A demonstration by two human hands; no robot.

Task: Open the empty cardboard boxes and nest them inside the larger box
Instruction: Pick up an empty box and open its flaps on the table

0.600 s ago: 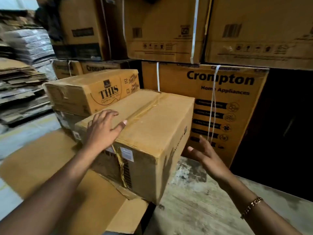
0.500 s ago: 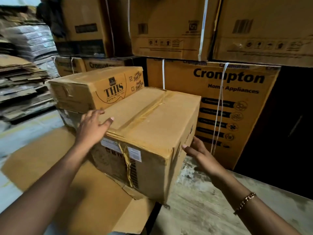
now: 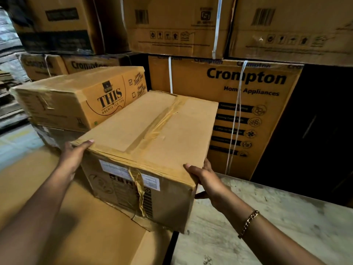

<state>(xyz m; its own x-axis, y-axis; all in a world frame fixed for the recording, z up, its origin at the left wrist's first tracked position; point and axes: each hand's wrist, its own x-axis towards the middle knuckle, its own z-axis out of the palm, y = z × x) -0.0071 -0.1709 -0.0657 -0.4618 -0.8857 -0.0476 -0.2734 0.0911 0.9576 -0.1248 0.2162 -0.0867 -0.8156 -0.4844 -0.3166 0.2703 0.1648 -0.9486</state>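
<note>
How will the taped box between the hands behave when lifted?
Probably stiff: the taped cardboard box is sealed along its top seam. Likely light for its size if empty, but bulky: left hand and right hand grip its near corners. Matte cardboard should grip well.

A large carton printed "Crompton Home Appliances" (image 3: 271, 111) stands upright at 2 o'clock, bound by a white strap (image 3: 238, 111) running top to bottom down its front. Stacked on it at 12 and 1 o'clock are two plain barcoded cartons (image 3: 172, 43) (image 3: 298, 46), while two smaller Crompton cartons (image 3: 41, 66) (image 3: 91, 64) sit side by side at 10 o'clock under a dark-printed carton (image 3: 57, 25). Layered flattened cardboard (image 3: 8, 96) lies at 9 o'clock, and a scuffed grey concrete floor (image 3: 267, 222) fills 5 o'clock.
</note>
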